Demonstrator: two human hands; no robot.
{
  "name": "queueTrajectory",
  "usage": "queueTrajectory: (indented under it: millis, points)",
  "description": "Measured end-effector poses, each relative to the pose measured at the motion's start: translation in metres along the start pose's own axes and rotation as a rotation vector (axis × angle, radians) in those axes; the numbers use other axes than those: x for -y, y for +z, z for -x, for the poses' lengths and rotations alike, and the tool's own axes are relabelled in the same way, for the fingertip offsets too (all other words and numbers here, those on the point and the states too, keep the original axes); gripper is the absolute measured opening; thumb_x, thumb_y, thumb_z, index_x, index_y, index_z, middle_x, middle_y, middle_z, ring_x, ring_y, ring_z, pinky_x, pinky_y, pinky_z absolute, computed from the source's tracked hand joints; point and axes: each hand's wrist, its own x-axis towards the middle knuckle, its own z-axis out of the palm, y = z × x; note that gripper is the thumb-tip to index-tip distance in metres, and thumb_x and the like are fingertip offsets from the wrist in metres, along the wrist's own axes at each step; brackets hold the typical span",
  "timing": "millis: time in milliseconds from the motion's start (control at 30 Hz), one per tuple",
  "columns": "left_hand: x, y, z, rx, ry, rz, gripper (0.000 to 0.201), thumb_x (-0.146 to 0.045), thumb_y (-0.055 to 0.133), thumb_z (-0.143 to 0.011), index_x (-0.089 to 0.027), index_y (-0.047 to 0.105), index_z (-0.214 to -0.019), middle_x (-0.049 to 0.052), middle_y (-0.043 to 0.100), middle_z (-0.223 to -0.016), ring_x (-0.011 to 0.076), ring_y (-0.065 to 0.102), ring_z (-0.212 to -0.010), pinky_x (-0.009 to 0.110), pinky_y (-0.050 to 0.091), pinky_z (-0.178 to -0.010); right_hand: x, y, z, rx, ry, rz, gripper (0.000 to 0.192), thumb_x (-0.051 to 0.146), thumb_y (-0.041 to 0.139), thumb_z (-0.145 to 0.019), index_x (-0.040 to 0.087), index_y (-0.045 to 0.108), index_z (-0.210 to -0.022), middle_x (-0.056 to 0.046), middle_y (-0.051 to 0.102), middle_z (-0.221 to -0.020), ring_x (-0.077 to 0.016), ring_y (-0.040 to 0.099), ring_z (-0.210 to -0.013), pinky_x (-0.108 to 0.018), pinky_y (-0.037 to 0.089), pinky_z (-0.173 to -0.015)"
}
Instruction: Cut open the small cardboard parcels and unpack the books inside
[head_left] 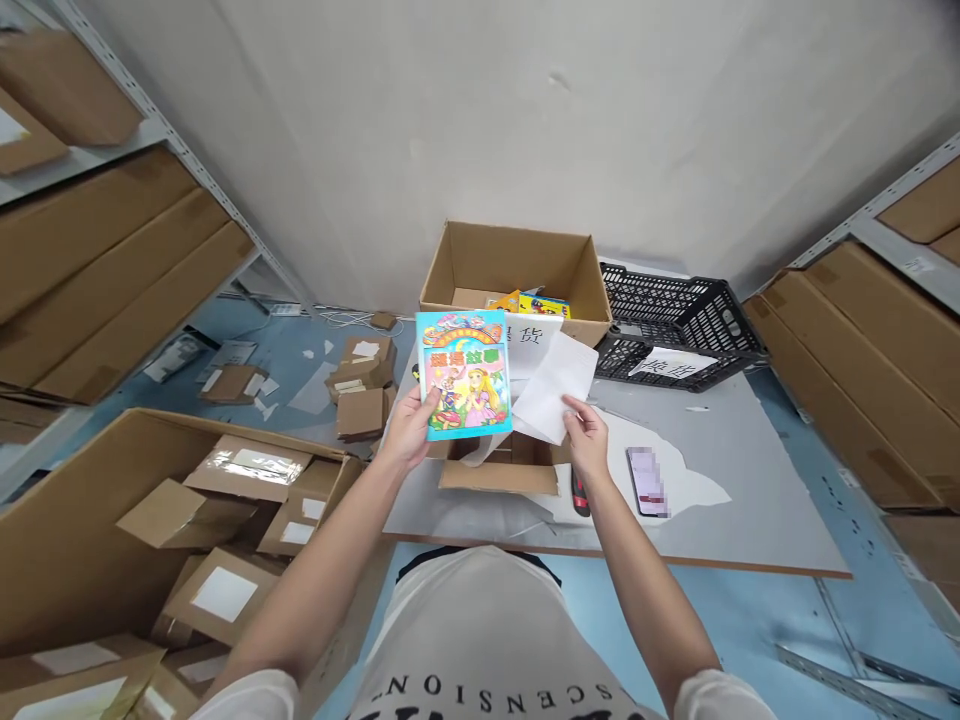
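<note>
The picture book (463, 374) is up in the air, held at its bottom left corner by the left hand (411, 428), thumb on the front and the other fingers hidden behind it. It is held straight up with the bright cover facing the person, likely so the cover can be read. The right hand (586, 440) pinches the low edge of a white sheet of paper (553, 390), which leans just right of the book, kept off to the side so it does not hide the cover. Right under both hands sits a small open cardboard box (499, 472) on the grey table (750, 480). Just below the right fingers lie a red and black cutter (580, 494) and a phone (648, 481). Past the fingertips stands a big cardboard box (517, 268) with more books inside, and a black plastic crate (679, 315) sits to its right
</note>
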Motion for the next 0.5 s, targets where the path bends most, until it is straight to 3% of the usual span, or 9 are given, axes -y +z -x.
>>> queueTrajectory:
  millis: [100, 233, 367, 433, 500]
  points:
    - [-0.018, -0.011, -0.001, -0.074, 0.08, 0.022, 0.048, -0.042, 0.074, -0.067, -0.017, 0.061, -0.106, 0.009, 0.07, -0.102, 0.0239, 0.066, -0.095, 0.038, 0.054, -0.084, -0.001, 0.03, -0.004, 0.123, 0.021, -0.024, 0.036, 0.035, 0.062, -0.074, 0.019, 0.066, -0.106, -0.005, 0.068, -0.102, -0.0177, 0.061, -0.081, -0.038, 0.046, -0.086]
    - [-0.05, -0.014, 0.007, -0.123, 0.19, 0.035, 0.044, -0.043, 0.071, -0.071, -0.02, 0.061, -0.107, 0.008, 0.067, -0.111, 0.0238, 0.063, -0.102, 0.037, 0.053, -0.087, -0.001, 0.113, -0.002, 0.425, -0.052, -0.092, 0.048, 0.038, 0.054, -0.08, 0.023, 0.053, -0.126, -0.003, 0.064, -0.115, -0.0196, 0.059, -0.102, -0.04, 0.043, -0.095]
    - [-0.067, -0.009, 0.011, -0.122, 0.233, 0.035, 0.042, -0.042, 0.069, -0.074, -0.02, 0.06, -0.109, 0.008, 0.065, -0.114, 0.0243, 0.061, -0.107, 0.038, 0.051, -0.091, -0.009, 0.19, 0.012, 0.838, -0.246, -0.029, 0.054, 0.026, 0.066, -0.07, 0.028, 0.055, -0.123, 0.003, 0.043, -0.14, -0.0206, 0.032, -0.133, -0.041, 0.023, -0.111]
    - [-0.066, -0.011, 0.008, -0.124, 0.233, 0.043, 0.042, -0.042, 0.068, -0.074, -0.019, 0.06, -0.109, 0.008, 0.066, -0.113, 0.0244, 0.061, -0.107, 0.038, 0.051, -0.091, -0.018, 0.207, 0.02, 0.974, -0.229, 0.028, 0.056, 0.017, 0.069, -0.063, 0.027, 0.06, -0.117, 0.003, 0.043, -0.14, -0.0243, 0.031, -0.134, -0.045, 0.022, -0.111]
    - [-0.061, -0.018, 0.001, -0.132, 0.201, 0.051, 0.041, -0.041, 0.069, -0.074, -0.017, 0.06, -0.107, 0.009, 0.067, -0.11, 0.0239, 0.062, -0.104, 0.038, 0.051, -0.09, -0.028, 0.207, 0.022, 1.003, -0.133, 0.041, 0.049, 0.015, 0.065, -0.064, 0.023, 0.063, -0.112, 0.0, 0.052, -0.133, -0.0266, 0.038, -0.129, -0.048, 0.03, -0.106]
